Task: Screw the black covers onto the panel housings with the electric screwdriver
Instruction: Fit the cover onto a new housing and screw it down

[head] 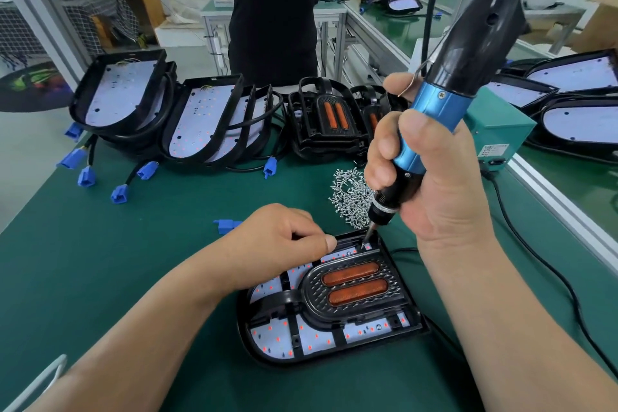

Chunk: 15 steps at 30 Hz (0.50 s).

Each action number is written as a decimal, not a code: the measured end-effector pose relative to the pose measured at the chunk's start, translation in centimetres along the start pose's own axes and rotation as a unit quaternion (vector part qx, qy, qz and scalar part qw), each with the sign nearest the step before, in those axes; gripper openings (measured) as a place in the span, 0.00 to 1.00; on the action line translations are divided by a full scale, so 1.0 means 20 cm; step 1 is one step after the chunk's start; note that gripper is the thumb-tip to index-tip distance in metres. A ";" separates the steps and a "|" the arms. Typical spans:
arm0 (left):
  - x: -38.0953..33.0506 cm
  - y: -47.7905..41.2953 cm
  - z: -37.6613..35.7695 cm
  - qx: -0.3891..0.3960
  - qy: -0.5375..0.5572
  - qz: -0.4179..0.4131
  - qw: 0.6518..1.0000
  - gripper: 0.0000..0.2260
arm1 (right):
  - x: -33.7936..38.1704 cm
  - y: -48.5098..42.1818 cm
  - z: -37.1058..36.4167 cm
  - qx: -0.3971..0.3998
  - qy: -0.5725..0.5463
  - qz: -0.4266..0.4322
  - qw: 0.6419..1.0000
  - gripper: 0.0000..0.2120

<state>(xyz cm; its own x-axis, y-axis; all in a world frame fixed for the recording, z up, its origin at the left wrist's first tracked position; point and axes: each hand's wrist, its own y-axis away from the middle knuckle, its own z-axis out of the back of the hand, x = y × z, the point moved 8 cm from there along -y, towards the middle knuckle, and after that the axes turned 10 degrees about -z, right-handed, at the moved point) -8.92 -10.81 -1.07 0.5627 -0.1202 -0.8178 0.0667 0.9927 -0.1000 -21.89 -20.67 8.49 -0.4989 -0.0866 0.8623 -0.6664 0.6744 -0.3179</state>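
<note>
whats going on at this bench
A person is screwing a black cover onto a panel housing. The right hand grips the electric screwdriver, bit down on a screw at the housing's far right corner. The left hand rests curled on the housing beside it; whether it holds anything is hidden. Loose screws lie piled just beyond.

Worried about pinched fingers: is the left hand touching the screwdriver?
Apart. The head view shows bare housing between the left hand and the screwdriver bit.

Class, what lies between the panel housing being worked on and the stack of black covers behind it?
A heap of loose silver screws lies on the green mat between the panel housing and the stacked covers, seen in the head view.
</note>
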 end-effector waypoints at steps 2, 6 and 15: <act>0.01 0.00 0.00 -0.002 -0.004 -0.004 1.000 0.22 | -0.01 0.00 0.00 -0.003 0.004 -0.006 1.000 0.13; 0.01 0.00 -0.02 0.005 -0.018 -0.028 0.999 0.20 | -0.04 -0.01 0.00 -0.006 0.000 -0.031 0.999 0.12; -0.02 0.00 -0.03 -0.002 -0.037 -0.056 0.998 0.19 | -0.06 -0.02 0.03 -0.013 -0.035 -0.050 0.998 0.11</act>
<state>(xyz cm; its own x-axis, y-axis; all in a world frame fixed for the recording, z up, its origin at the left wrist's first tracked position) -9.59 -10.73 -1.11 0.6116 -0.2301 -0.7570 0.1294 0.9730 -0.1912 -21.43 -21.24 7.37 -0.4699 -0.2049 0.8586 -0.7000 0.6791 -0.2210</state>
